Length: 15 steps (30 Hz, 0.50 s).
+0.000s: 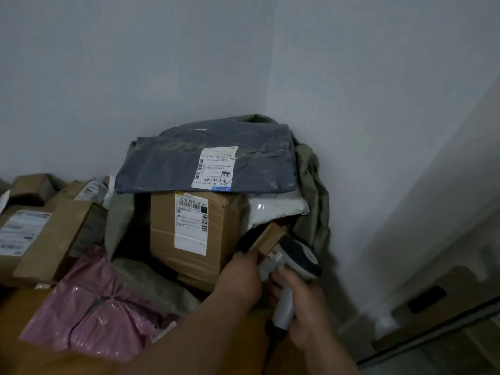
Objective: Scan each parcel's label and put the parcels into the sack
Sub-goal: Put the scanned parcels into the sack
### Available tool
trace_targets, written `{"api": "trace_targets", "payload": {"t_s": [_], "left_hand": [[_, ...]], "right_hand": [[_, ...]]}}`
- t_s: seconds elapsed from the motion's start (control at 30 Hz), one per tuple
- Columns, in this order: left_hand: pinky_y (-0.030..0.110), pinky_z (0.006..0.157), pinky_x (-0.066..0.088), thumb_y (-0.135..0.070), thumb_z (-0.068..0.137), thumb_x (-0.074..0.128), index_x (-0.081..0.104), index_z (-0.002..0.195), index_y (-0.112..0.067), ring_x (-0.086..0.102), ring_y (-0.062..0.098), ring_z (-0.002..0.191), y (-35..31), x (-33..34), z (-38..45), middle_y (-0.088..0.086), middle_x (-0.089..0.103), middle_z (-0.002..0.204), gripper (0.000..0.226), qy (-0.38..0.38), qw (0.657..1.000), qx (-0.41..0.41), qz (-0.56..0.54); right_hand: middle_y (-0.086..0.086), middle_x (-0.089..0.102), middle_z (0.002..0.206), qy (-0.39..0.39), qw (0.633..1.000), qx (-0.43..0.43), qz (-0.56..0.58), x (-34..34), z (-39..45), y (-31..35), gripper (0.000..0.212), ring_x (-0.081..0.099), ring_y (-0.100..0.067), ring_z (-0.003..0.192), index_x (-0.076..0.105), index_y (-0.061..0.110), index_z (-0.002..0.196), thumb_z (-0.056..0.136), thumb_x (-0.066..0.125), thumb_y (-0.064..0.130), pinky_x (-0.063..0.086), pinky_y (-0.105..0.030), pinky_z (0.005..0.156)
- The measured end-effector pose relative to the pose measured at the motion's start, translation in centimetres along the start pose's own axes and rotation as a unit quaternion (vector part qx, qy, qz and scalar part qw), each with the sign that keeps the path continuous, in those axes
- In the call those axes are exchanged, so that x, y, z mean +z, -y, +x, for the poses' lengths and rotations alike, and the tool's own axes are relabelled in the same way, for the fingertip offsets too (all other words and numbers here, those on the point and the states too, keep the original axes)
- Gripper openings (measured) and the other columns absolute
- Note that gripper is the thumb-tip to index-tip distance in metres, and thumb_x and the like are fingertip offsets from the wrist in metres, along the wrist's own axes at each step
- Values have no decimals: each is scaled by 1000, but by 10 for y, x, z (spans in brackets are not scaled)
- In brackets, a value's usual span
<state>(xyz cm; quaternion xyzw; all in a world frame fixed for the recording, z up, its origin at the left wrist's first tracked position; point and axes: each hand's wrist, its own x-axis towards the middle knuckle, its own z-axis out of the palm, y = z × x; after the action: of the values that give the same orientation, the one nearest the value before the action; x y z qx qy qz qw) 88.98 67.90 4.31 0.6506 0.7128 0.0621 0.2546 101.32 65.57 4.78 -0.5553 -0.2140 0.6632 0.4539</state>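
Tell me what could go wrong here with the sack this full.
The grey mailer lies flat on top of the box, above the sack's rim; a nudge might slide it off. The left hand is wedging a small parcel beside the box, crowding the scanner in the right hand.

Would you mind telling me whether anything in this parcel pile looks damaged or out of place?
The olive-green fabric sack looks overfilled: the flat grey plastic mailer bag lies across the top, overhanging the labelled brown cardboard box beneath. That box looks creased and dented on its front. Nothing appears spilled.
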Motion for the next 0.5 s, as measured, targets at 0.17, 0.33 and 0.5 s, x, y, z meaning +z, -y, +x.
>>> {"api": "trace_targets", "payload": {"t_s": [0.17, 0.33, 0.5], "left_hand": [[33, 110, 37, -15, 103, 42, -2, 160, -26, 44, 27, 138, -8, -2, 10, 11, 33, 159, 73, 66, 978, -43, -192], [38, 97, 53, -24, 102, 49, 58, 133, -27, 63, 17, 109, 5, -26, -10, 2, 64, 124, 32, 37, 943, -73, -321], [30, 73, 55, -33, 99, 56, 65, 80, -22, 64, 15, 80, 53, -69, -44, 1, 66, 84, 23, -106, 946, -109, -288]], "right_hand": [[-7, 70, 115, 19, 999, -16, -44, -6, 17, 11, 47, 69, -31, 102, 58, 17, 137, 92, 71, 16, 55, -54, 96], [-10, 70, 107, 38, 995, -4, -87, 16, 19, 26, 41, 67, -30, 95, 63, 15, 128, 89, 73, 16, 53, -42, 75], [-11, 73, 74, 115, 985, -2, -125, 59, -3, 20, 19, 69, -24, 67, 71, 8, 103, 86, 74, 15, 50, -35, 61]]}}
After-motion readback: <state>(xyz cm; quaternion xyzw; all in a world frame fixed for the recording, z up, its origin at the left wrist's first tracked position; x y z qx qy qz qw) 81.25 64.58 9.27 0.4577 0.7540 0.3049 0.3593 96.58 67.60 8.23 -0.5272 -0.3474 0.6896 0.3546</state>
